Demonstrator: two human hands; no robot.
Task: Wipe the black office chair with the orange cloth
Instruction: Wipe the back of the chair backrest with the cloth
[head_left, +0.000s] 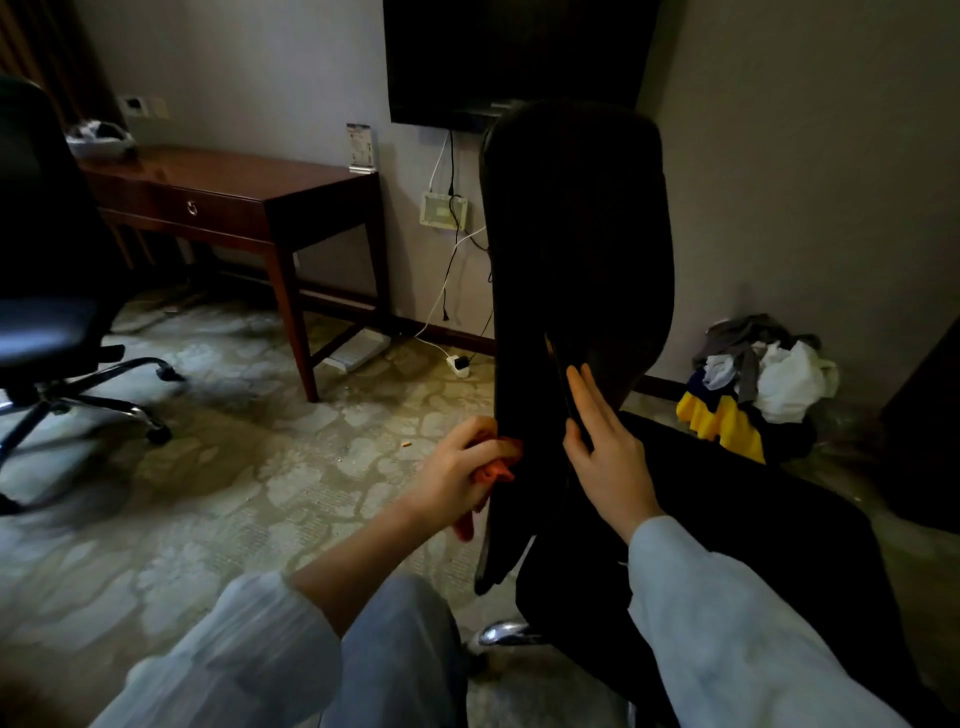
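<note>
The black office chair (576, 249) stands right in front of me, its tall backrest seen nearly edge-on and its seat stretching to the lower right. My left hand (457, 467) grips the bunched orange cloth (498, 460) and presses it against the left edge of the backrest, low down. A tail of the cloth hangs below the hand. My right hand (608, 457) lies flat with fingers extended against the inner face of the backrest, just above the seat. It holds nothing.
A second black office chair (47, 291) on castors stands at the far left. A wooden desk (234, 192) is against the back wall, cables and a power strip (460, 364) beside it. A pile of clothes and bags (753, 384) sits at the right.
</note>
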